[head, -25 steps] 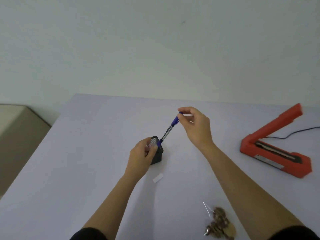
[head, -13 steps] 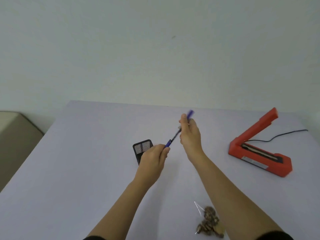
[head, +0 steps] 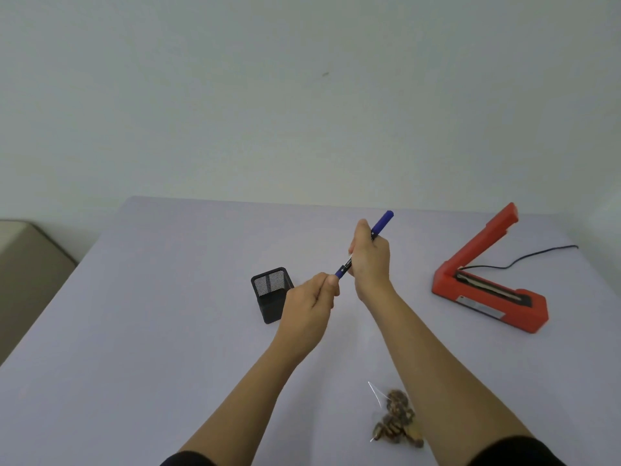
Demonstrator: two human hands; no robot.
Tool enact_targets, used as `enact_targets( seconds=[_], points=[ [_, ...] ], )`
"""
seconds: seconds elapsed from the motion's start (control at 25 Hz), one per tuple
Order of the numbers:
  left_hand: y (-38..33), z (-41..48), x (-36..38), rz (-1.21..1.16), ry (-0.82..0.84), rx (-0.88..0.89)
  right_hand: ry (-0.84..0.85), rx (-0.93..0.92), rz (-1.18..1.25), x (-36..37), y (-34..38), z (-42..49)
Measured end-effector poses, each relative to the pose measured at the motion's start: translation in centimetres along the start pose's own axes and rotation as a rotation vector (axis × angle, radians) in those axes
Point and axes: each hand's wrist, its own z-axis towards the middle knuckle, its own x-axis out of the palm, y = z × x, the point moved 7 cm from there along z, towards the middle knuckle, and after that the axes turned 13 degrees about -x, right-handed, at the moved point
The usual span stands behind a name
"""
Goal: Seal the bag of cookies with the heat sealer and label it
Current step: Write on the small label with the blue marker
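Both hands hold a blue pen (head: 381, 223) above the middle of the table. My right hand (head: 369, 260) grips its barrel, with the upper blue end sticking out above the fist. My left hand (head: 311, 299) pinches the pen's lower blue end. A clear bag of cookies (head: 395, 420) lies near the front edge, partly behind my right forearm. The red heat sealer (head: 487, 280) stands at the right with its arm raised. The white label is not visible.
A black mesh pen holder (head: 270, 294) stands just left of my left hand. The sealer's black cord (head: 537, 255) runs off to the right. The pale table (head: 151, 331) ends at a plain wall. A beige surface (head: 27, 264) is at the far left.
The pen has come out of the holder. My left hand let go of the holder and took the pen's lower end; my right hand shifted its grip down the barrel.
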Motion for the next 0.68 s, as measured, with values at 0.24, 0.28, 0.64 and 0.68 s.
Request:
enact_targets(
  seconds=[0.24, 0.28, 0.64, 0.68],
  points=[
    [4.1, -1.2, 0.6, -0.698, 0.376, -0.345, -0.158, 0.138, 0.234, -1.1, -2.2, 0.4],
    [6.3, -2.1, 0.3, -0.759, 0.37, -0.426, -0.231, 0.154, 0.317, -2.2, -2.1, 1.5],
    [20.9, -3.0, -6.6, -0.031, -0.218, -0.635, 0.187, -0.023, 0.077, 0.0, -7.6, -1.1],
    [21.6, -2.7, -7.3, 0.031, -0.26, -0.636, 0.192, 0.0, 0.073, 0.0, -9.3, -1.8]
  ],
)
